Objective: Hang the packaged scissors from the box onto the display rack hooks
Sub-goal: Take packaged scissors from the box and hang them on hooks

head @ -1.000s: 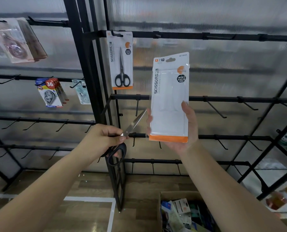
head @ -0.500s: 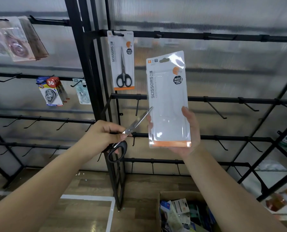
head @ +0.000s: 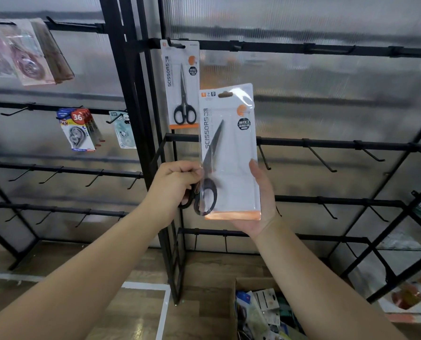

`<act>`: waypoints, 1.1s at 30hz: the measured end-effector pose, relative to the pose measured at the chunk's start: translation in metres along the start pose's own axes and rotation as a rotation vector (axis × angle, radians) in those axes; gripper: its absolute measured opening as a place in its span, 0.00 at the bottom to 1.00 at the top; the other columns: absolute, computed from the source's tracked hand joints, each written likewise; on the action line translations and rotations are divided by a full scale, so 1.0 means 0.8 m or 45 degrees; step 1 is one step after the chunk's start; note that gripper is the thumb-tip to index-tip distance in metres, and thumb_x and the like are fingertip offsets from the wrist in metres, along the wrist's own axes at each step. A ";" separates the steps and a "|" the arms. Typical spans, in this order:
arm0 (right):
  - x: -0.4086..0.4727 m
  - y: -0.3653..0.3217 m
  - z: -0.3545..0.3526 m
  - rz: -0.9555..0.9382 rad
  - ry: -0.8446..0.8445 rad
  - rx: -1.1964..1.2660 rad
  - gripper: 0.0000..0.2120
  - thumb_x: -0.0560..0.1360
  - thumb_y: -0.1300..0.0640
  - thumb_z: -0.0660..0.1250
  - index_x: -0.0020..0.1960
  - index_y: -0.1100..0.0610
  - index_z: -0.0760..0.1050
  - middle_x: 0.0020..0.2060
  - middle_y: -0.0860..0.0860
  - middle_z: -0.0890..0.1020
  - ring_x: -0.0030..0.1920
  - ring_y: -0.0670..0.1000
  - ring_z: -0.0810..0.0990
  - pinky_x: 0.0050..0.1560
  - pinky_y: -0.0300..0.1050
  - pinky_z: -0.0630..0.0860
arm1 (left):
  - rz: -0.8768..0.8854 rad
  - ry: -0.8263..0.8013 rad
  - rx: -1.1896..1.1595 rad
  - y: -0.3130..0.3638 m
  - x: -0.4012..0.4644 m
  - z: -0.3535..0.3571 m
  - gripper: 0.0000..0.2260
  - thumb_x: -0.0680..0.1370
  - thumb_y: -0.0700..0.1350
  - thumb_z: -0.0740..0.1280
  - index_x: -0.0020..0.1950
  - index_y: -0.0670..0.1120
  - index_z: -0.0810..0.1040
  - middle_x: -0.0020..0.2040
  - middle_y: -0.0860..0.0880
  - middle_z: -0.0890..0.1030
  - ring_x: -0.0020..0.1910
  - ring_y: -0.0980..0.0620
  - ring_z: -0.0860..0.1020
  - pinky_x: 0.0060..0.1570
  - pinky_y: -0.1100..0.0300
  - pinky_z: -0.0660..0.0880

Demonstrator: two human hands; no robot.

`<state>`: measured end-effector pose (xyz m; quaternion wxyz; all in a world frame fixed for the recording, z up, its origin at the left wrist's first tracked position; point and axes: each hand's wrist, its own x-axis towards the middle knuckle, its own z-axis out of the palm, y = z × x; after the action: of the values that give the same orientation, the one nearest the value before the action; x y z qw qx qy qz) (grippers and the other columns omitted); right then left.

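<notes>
Since a second ago, the left hand [head: 177, 182] has carried the loose scissors [head: 208, 177] from open air into the left edge of the blister package [head: 230, 153], blades angled up behind the clear plastic. Its fingers clench the black handles. The right hand [head: 258, 204] grips the package's lower right edge, upright (orange strip at bottom), before bare rack hooks [head: 322, 161]. Another packaged pair [head: 181, 84] hangs above-left; the box [head: 243, 285] sits below.
</notes>
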<state>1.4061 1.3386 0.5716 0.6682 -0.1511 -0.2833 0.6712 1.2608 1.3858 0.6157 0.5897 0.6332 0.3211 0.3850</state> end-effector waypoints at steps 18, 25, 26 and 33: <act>-0.009 0.002 -0.015 0.129 0.449 -0.352 0.30 0.63 0.56 0.71 0.64 0.61 0.72 0.55 0.61 0.80 0.54 0.61 0.79 0.59 0.58 0.74 | -0.147 -0.040 -0.124 -0.006 0.003 -0.003 0.15 0.76 0.29 0.61 0.61 0.38 0.76 0.40 0.45 0.81 0.34 0.54 0.79 0.33 0.64 0.76; -0.006 -0.005 -0.010 0.131 0.440 -0.502 0.11 0.72 0.54 0.66 0.53 0.57 0.78 0.41 0.56 0.84 0.42 0.54 0.83 0.47 0.48 0.79 | -0.290 -0.137 -0.256 -0.001 0.001 -0.010 0.12 0.78 0.29 0.57 0.52 0.41 0.76 0.42 0.42 0.83 0.35 0.48 0.81 0.38 0.56 0.82; -0.006 -0.005 -0.007 0.139 0.435 -0.505 0.08 0.75 0.55 0.64 0.51 0.57 0.78 0.39 0.55 0.84 0.39 0.53 0.83 0.43 0.46 0.80 | -0.296 -0.136 -0.258 -0.002 0.001 -0.010 0.12 0.78 0.29 0.57 0.52 0.40 0.76 0.42 0.42 0.83 0.36 0.48 0.81 0.39 0.56 0.82; -0.003 0.012 -0.001 0.121 0.315 -0.518 0.21 0.73 0.56 0.66 0.64 0.63 0.72 0.53 0.60 0.81 0.52 0.57 0.81 0.52 0.51 0.78 | -0.392 -0.198 -0.116 0.003 0.001 -0.021 0.10 0.75 0.32 0.63 0.55 0.37 0.78 0.48 0.39 0.82 0.41 0.48 0.81 0.37 0.60 0.81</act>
<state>1.3988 1.3373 0.5646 0.6212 -0.3767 -0.3213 0.6074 1.2466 1.3944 0.6180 0.6928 0.5769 0.3501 0.2542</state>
